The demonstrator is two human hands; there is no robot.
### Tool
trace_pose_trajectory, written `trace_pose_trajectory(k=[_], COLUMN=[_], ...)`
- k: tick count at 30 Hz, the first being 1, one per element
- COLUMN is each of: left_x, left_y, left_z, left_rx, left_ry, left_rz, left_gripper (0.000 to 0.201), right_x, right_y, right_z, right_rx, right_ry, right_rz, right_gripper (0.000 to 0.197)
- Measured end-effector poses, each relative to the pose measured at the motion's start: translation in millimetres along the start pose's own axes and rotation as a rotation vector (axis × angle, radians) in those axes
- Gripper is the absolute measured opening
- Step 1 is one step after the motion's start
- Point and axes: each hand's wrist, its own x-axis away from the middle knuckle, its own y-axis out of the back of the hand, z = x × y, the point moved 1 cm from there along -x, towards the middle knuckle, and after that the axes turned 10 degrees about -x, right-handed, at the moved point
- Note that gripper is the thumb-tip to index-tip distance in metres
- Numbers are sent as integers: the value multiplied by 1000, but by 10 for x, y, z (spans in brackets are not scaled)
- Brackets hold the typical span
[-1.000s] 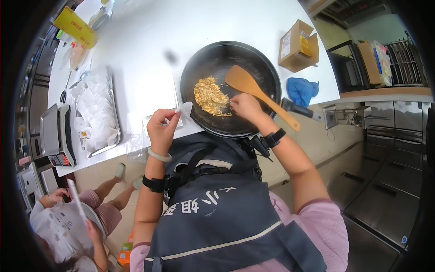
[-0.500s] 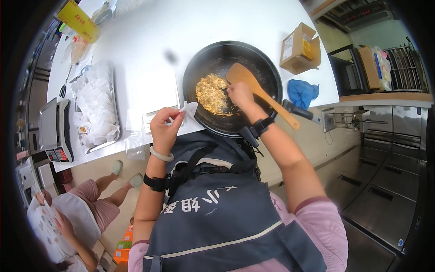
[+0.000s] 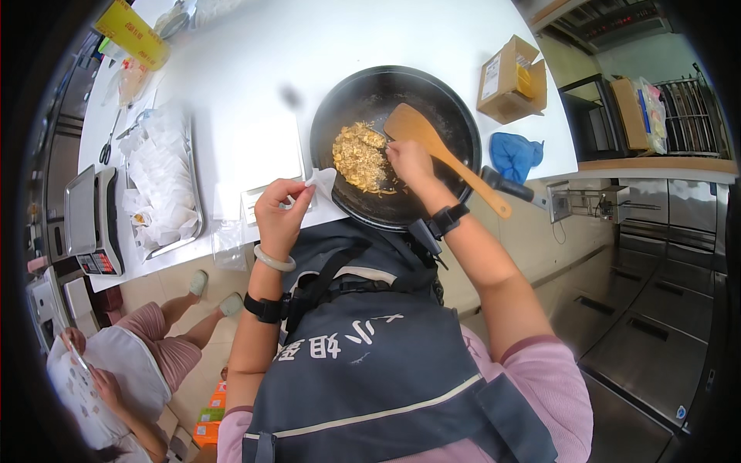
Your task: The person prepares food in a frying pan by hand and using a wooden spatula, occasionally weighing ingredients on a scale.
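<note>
A black frying pan (image 3: 440, 96) holds a heap of golden-brown crumbly dry mix (image 3: 356, 158) on its left side. My right hand (image 3: 411, 163) is over the pan at the right edge of the heap, fingers closed; what they grip is hidden. Across the pan's right side lies a wooden spatula (image 3: 440, 150), its blade beside my right hand and its handle sticking out past the rim. My left hand (image 3: 279, 208) pinches a small white filter bag (image 3: 323, 182) between thumb and fingertips, right at the pan's left rim.
Several white pouches fill a metal tray (image 3: 199, 208) on the left, by a digital scale (image 3: 99, 231) and scissors (image 3: 108, 147). A cardboard box (image 3: 505, 85) and blue cloth (image 3: 515, 157) are right of the pan. Another person (image 3: 127, 363) is at lower left.
The white bag hangs more spread out at the pan's rim than before. My right hand has barely shifted within the pan. The other person's hands have moved.
</note>
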Motion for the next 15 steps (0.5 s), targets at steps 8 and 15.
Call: trace_pose_trajectory(k=[8,15], left_x=[-1,9], left_y=[15,49], left_z=[-51,-9], left_rx=[-19,-4], left_ry=[-7,14], left_rz=[0,0], left_gripper=[8,7], right_x=[56,94], right_y=[-60,56], right_z=[118,67], right_rx=[-156,-34], right_ry=[-45,-41], right_rz=[337,214], right_gripper=[14,14])
